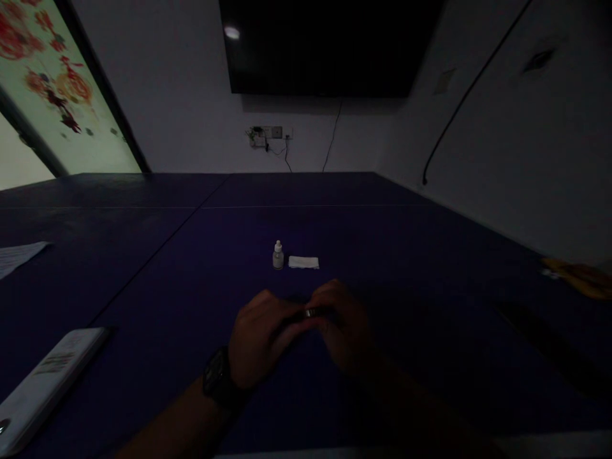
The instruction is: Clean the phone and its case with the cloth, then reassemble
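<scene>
My left hand (pixel 255 338), with a dark watch (pixel 217 373) on its wrist, is closed in a pinch. My right hand (pixel 339 322) meets it fingertip to fingertip above the table. Between the fingers shows a small dark object with a shiny metallic edge (pixel 310 313); most of it is covered and its kind cannot be made out. Beyond the hands stands a small clear dropper bottle (pixel 278 259) with a white cap, upright. Just right of it lies a folded white cloth or tissue (pixel 303 262). Neither hand touches these two.
The dark blue table (pixel 191 280) fills the dim view. A white box-like item (pixel 52 382) lies at the left front, with paper (pixel 21 256) behind it. A yellow item (pixel 581 278) and a dark flat item (pixel 545 338) are at right. A screen (pixel 329 48) hangs on the wall.
</scene>
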The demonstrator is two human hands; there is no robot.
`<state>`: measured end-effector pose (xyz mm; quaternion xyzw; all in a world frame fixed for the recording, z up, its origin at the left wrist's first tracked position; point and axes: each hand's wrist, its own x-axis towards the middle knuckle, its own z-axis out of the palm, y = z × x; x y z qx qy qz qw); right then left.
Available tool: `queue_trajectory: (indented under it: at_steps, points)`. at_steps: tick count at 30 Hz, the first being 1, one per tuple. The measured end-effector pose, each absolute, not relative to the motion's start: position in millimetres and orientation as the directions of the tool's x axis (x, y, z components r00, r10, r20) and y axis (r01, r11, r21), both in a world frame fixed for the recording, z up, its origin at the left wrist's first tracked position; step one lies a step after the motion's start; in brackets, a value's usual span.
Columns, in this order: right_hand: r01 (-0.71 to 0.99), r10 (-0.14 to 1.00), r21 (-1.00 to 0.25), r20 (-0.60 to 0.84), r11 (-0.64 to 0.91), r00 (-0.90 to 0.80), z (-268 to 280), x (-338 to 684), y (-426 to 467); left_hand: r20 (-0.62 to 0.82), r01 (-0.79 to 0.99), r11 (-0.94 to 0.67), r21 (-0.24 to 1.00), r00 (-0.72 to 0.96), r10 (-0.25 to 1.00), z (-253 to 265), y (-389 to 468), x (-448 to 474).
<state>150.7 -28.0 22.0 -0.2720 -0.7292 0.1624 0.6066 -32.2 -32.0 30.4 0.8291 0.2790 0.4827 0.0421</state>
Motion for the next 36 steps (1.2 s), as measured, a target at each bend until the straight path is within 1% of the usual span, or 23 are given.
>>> queue_trajectory:
  at_steps: [4,5,7,10,12,14,16,17,18,19,20,22,24,25,26,27,29,30,32,34,36]
  points:
    - [0.059,0.693,-0.705,0.707,0.707,0.144,15,157,-18,0.754,0.445,-0.791,0.419,0.314,0.577,26,-26,-38]
    - [0.021,0.711,-0.726,0.678,0.687,0.186,14,159,-14,0.744,0.445,-0.780,0.440,0.306,0.594,25,-25,-40]
    - [-0.033,0.742,-0.751,0.644,0.660,0.186,13,165,-7,0.735,0.446,-0.759,0.475,0.274,0.620,23,-21,-44]
    - [-0.059,0.761,-0.759,0.647,0.649,0.047,13,175,4,0.753,0.451,-0.750,0.484,0.221,0.619,20,-16,-48]
    - [-0.043,0.762,-0.764,0.645,0.644,-0.059,14,182,10,0.773,0.457,-0.762,0.459,0.217,0.596,19,-12,-52]
    - [-0.015,0.776,-0.788,0.609,0.615,-0.165,15,186,13,0.794,0.466,-0.784,0.411,0.240,0.559,18,-7,-57]
    - [0.039,0.809,-0.836,0.516,0.547,-0.281,16,188,13,0.806,0.458,-0.818,0.347,0.301,0.510,16,-1,-63]
    - [0.088,0.829,-0.865,0.439,0.495,-0.345,17,188,12,0.800,0.442,-0.834,0.330,0.338,0.496,15,1,-65]
    - [0.146,0.848,-0.890,0.345,0.431,-0.401,17,187,11,0.785,0.423,-0.839,0.342,0.362,0.503,14,2,-67]
    - [0.205,0.863,-0.908,0.248,0.365,-0.441,18,187,9,0.763,0.405,-0.826,0.392,0.359,0.538,13,4,-67]
    - [0.255,0.869,-0.916,0.164,0.309,-0.466,19,186,7,0.729,0.387,-0.788,0.479,0.325,0.603,12,5,-66]
    - [0.335,0.876,-0.912,0.053,0.239,-0.480,20,184,4,0.603,0.312,-0.630,0.711,0.190,0.775,10,7,-61]
    - [0.409,0.885,-0.883,0.015,0.231,-0.466,21,181,2,0.393,0.140,-0.398,0.906,0.068,0.917,10,9,-53]
    - [0.443,0.886,-0.864,0.007,0.239,-0.463,21,179,1,0.271,0.029,-0.272,0.962,0.047,0.961,10,10,-49]
    - [0.469,0.886,-0.851,-0.009,0.237,-0.464,20,177,0,0.149,-0.088,-0.146,0.985,0.037,0.988,9,12,-45]
    - [0.483,0.882,-0.848,-0.040,0.219,-0.470,18,175,0,0.041,-0.194,-0.032,0.980,0.038,0.998,9,13,-42]
    - [0.466,0.864,-0.876,-0.136,0.123,-0.484,13,169,-2,-0.107,-0.341,0.116,0.933,0.045,0.993,8,15,-39]
    - [0.439,0.859,-0.897,-0.179,0.059,-0.480,9,166,-2,-0.143,-0.381,0.149,0.913,0.045,0.989,6,17,-38]
    - [0.355,0.874,-0.933,-0.220,-0.059,-0.434,2,160,-2,-0.162,-0.415,0.162,0.895,0.035,0.986,3,19,-38]
    - [0.274,0.906,-0.955,-0.214,-0.115,-0.366,-6,155,-1,-0.156,-0.431,0.151,0.890,0.024,0.988,-1,21,-39]
    - [0.229,0.926,-0.963,-0.211,-0.142,-0.314,-13,151,0,-0.145,-0.425,0.146,0.893,0.035,0.989,-6,23,-39]
